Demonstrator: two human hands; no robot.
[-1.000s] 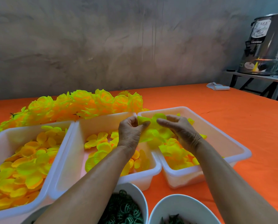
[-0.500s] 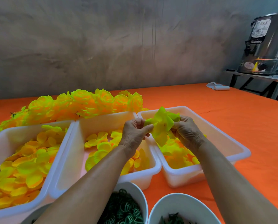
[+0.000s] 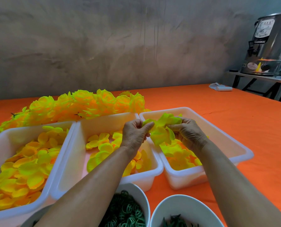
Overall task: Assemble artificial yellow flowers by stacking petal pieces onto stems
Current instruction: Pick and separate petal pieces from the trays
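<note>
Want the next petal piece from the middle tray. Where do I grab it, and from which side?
Pinch the raised rim of a top petal piece in the middle tray, coming straight down from above. The pieces are thin, cupped and overlapping, and the tray walls block any sideways approach.

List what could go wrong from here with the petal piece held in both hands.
1. The left hand and right hand pinch opposite edges of the thin petal piece; pulling apart might tear or crease it.
2. It hangs over the right white tray of loose petals; if dropped, it could get lost among them.
</note>
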